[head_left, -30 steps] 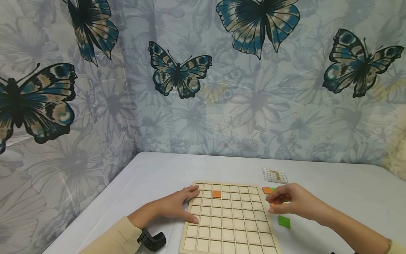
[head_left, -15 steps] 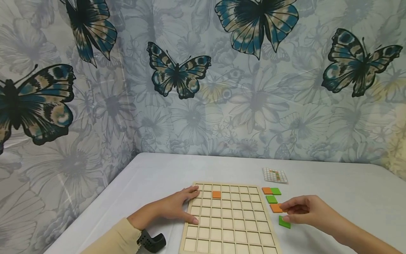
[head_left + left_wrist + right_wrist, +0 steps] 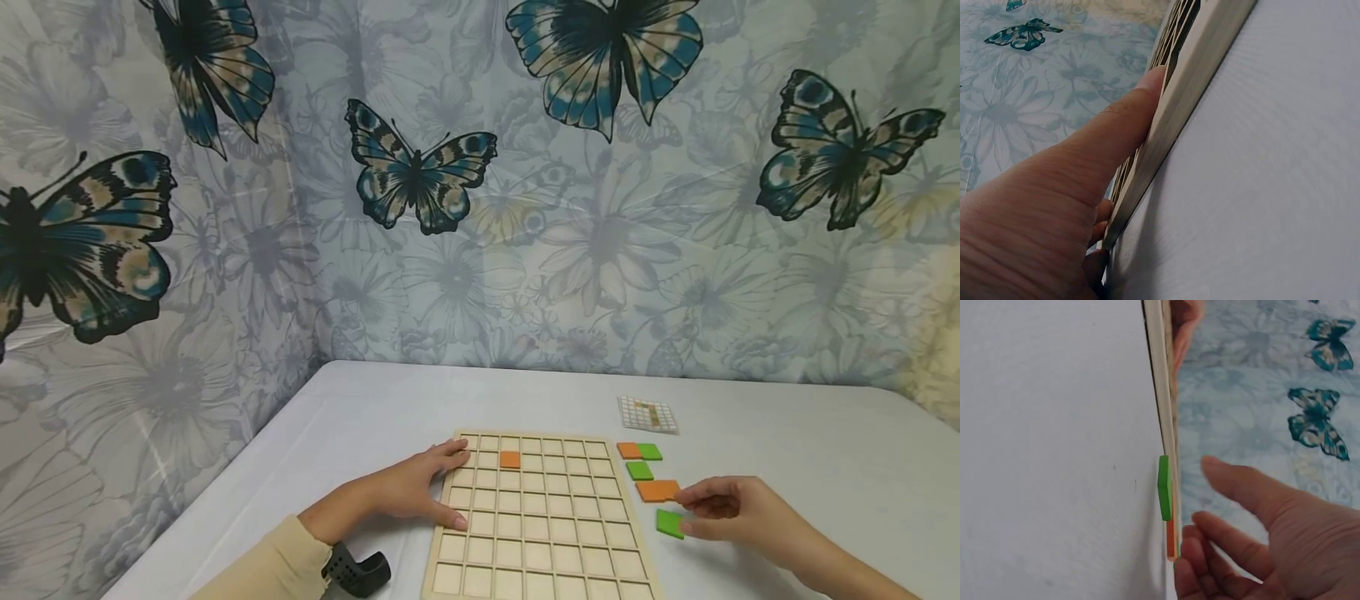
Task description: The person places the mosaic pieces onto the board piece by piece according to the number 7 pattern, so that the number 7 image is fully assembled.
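Observation:
A pale wooden grid board point(image 3: 532, 527) lies on the table with one orange tile point(image 3: 510, 459) in a far cell. My left hand point(image 3: 412, 487) rests at its left edge, fingers spread and the thumb over the rim; the left wrist view shows that thumb point(image 3: 1119, 115) against the frame. Right of the board, my right hand point(image 3: 738, 517) has its thumb and forefinger apart. The forefinger's tip is right at two adjoining orange tiles point(image 3: 657, 491), the thumb's tip at a green tile point(image 3: 670, 523). In the right wrist view nothing shows between thumb and fingers.
Farther back are another green tile point(image 3: 640, 471) and an orange tile point(image 3: 628, 451) beside a green one point(image 3: 650, 452). Beyond them lies a small printed grid card point(image 3: 648, 414). A butterfly-patterned cloth point(image 3: 457, 292) hangs behind the white table point(image 3: 420, 392).
My right hand has moved from over the far tiles toward me and to the right, uncovering the green and orange tiles. My left hand stays at the board's edge.

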Tool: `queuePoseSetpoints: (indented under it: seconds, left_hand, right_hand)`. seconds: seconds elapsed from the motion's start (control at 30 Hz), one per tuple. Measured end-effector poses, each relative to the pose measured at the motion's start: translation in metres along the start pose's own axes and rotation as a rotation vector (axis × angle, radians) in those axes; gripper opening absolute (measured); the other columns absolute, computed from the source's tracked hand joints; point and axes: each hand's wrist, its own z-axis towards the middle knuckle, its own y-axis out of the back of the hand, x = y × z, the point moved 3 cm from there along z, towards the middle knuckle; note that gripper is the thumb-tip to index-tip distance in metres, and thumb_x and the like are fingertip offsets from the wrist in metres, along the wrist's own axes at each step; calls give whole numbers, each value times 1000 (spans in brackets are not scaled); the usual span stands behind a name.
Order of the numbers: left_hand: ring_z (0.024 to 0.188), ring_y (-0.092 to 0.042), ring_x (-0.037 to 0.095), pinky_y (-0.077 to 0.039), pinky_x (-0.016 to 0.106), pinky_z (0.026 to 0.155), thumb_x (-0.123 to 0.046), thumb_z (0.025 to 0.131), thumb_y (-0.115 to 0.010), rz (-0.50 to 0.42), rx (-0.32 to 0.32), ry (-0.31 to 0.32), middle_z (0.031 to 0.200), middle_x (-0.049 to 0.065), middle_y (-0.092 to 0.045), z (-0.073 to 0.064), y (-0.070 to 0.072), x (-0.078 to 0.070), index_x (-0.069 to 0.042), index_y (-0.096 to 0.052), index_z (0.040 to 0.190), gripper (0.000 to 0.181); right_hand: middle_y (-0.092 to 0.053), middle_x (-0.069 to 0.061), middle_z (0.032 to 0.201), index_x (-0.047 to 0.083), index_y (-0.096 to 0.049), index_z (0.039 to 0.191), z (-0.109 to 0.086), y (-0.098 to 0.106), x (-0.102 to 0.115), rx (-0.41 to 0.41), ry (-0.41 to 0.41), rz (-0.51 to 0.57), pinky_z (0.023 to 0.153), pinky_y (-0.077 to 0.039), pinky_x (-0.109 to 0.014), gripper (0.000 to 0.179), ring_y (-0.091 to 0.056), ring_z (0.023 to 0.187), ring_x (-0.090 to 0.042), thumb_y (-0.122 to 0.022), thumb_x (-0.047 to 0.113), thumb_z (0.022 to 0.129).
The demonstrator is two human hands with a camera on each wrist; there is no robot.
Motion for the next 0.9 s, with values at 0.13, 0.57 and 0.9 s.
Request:
queuePoseSetpoints:
  seconds: [0.13,0.57,0.9]
  left_hand:
    - [145,-11,30,-18,55,112,-46,74,-76,2,-2,-4,157,1,-16,-1,0,0,-11,-31,147,92]
    - [145,-11,28,-18,54,113,-47,73,-76,-6,-14,7,157,0,-17,-1,0,1,-11,-32,146,92]
    - [145,-11,29,-18,55,112,-47,74,-75,-11,3,4,157,1,-16,-2,2,-1,-12,-31,147,92]
  right_hand:
    - [-68,-8,101,-7,-65,106,2,-5,-5,-13,16,-40,66,-49,-18,44,-52,74,5,-74,26,80]
    - [-68,-10,99,-3,-67,99,4,-8,-3,-26,128,-123,67,-49,-15,38,-51,76,11,-78,24,75]
    - [-68,-6,94,-1,-67,96,5,-10,-2,-45,114,-145,64,-47,-17,35,-48,71,8,-78,25,75]
